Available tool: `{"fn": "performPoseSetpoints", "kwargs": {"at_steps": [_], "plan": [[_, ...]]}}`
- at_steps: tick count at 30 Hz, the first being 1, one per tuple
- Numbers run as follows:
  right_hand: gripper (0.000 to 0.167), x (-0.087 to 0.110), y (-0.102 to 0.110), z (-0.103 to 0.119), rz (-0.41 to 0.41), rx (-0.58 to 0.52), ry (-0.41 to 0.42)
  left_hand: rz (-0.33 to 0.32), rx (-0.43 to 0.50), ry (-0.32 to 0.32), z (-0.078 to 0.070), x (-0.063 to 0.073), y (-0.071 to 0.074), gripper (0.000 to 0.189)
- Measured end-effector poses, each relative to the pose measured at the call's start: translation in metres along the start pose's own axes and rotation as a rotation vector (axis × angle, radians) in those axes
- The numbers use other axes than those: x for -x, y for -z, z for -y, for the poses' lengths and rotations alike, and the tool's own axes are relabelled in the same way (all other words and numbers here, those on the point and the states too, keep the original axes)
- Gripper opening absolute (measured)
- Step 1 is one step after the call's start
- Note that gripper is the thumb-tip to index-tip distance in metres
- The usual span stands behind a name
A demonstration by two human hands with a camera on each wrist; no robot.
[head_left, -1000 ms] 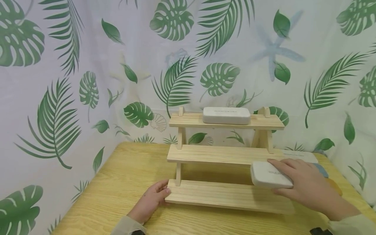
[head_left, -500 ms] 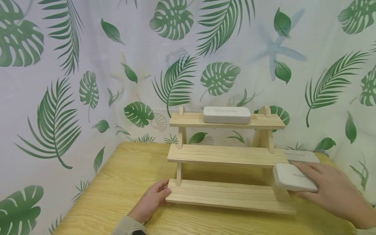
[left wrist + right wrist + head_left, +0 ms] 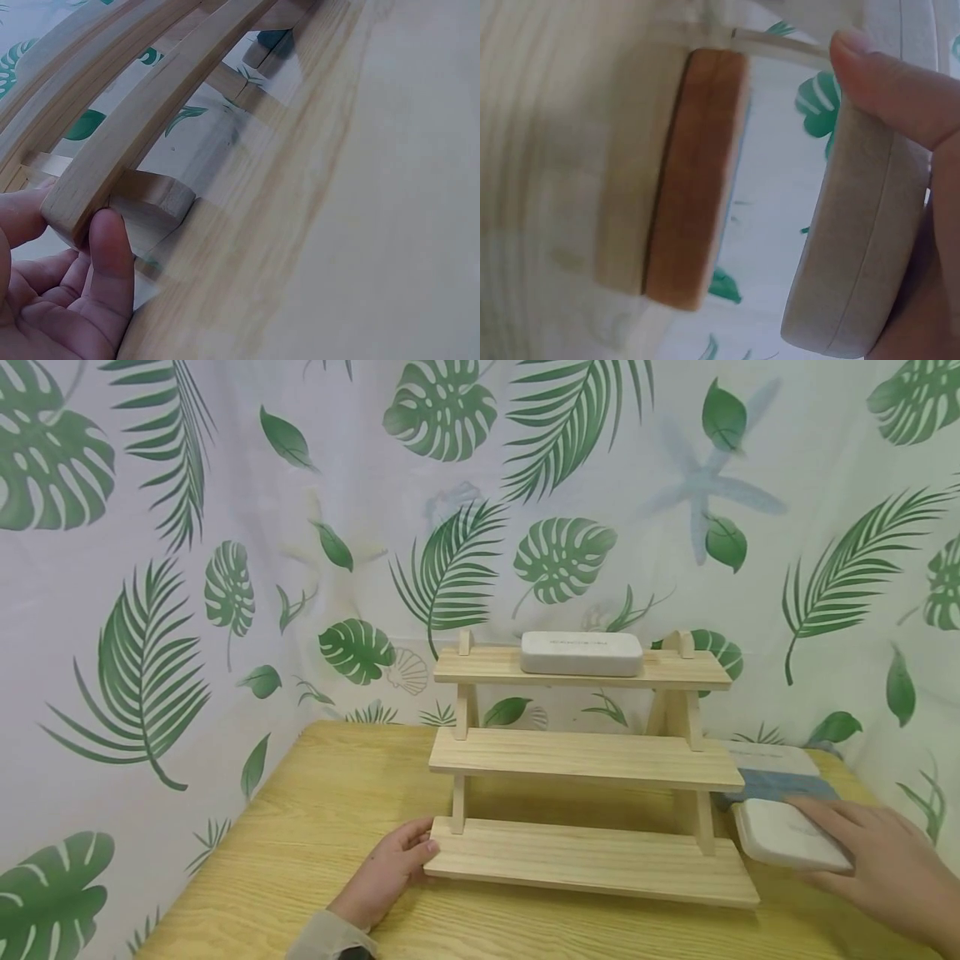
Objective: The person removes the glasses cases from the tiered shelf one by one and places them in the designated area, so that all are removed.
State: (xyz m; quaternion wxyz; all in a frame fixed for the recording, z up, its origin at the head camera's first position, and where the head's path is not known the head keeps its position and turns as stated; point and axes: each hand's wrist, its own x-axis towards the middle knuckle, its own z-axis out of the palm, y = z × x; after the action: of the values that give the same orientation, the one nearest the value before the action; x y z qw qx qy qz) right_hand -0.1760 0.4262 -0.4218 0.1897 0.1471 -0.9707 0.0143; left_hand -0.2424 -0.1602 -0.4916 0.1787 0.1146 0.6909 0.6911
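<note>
My left hand (image 3: 395, 868) pinches the left end of the lowest board of a three-tier wooden shelf stand (image 3: 592, 860); the thumb and fingers close on that board end (image 3: 82, 206) in the left wrist view. At the stand's lower right, my right hand (image 3: 881, 860) grips a white glasses case (image 3: 795, 837), fingers on top and thumb on the near side. In the right wrist view this case (image 3: 862, 225) looks closed, with a seam along its side. On the top board rests another white glasses case (image 3: 581, 654).
Behind the held case, on the wood-grain table (image 3: 360, 777), lie a blue case (image 3: 787, 785) and a pale case (image 3: 776, 757). An orange case (image 3: 697, 180) shows in the right wrist view. A leaf-printed curtain (image 3: 480, 577) hangs behind the table and along both sides.
My right hand has carried the white glasses case right and slightly down, from in front of the stand to past its right end. The left hand stays on the board.
</note>
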Motion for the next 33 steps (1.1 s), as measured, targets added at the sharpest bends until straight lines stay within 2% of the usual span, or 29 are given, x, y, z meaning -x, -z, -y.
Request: {"fn": "performPoseSetpoints", "kwargs": {"at_steps": [7,14,23,33], "plan": [[0.094,0.012,-0.016,-0.019,0.129,0.037,-0.046,0.0,-0.001,-0.004,0.001,-0.001,0.0,0.072],[0.097,0.018,-0.029,-0.027,0.241,0.049,-0.076,0.005,0.008,-0.003,0.001,0.0,0.0,0.069],[0.1,0.02,-0.039,-0.034,0.285,0.026,-0.08,0.006,0.012,-0.007,0.003,-0.002,0.001,0.07],[0.092,0.021,-0.04,-0.031,0.291,0.038,-0.089,0.006,0.001,-0.013,0.002,-0.001,0.0,0.067]]}}
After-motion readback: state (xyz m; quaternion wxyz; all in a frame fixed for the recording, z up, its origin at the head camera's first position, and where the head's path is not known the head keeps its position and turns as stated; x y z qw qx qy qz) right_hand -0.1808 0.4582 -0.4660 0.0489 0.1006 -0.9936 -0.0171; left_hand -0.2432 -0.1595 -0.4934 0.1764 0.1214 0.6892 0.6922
